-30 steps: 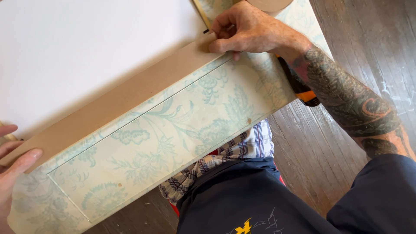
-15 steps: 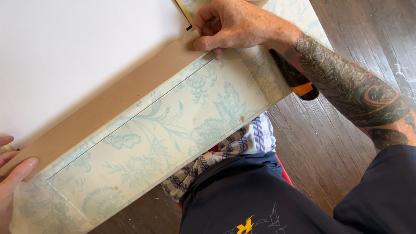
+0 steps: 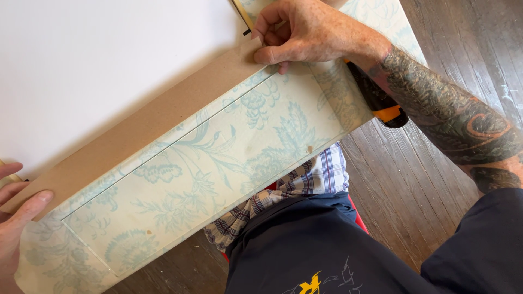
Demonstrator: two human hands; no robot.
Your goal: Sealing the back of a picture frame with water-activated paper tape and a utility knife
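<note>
Change: since half a second ago the right hand [image 3: 305,32] sits a touch lower and further right along the brown strip, and the left hand's thumb has crept up onto the strip's lower end; the panel itself lies as it did.
White board [image 3: 92,60]: the largest thing, filling the upper left; cut off by the top and left edges, so its full extent cannot be seen.
Papered panel [image 3: 207,174]: a long board covered in pale paper with a blue-green floral print, running diagonally from lower left to upper right across the person's lap; a recessed rectangle shows in its face. Its lower left corner and upper right end run out of view.
Brown strip [image 3: 147,130]: plain cardboard-coloured band lying along the panel's upper edge, touching the white board; its upper end is hidden under the right hand.
Floor [image 3: 430,179]: dark wood planks, right side and bottom.
Clothing: dark shorts and a checked blue-and-white cloth [image 3: 305,185] under the panel, with a sliver of red beneath, too small to identify.
Right hand: fingers curled tightly together, pinching a small dark tip [image 3: 247,32] against the strip's end; what tool it belongs to is hard to make out.
Knife handle [image 3: 381,103]: black and orange, sticking out under the right wrist, mostly hidden by the forearm.
Left hand [image 3: 16,218]: half cut off at the left edge, fingers loosely apart, thumb pressed flat on the strip's lower end, gripping nothing visible.
</note>
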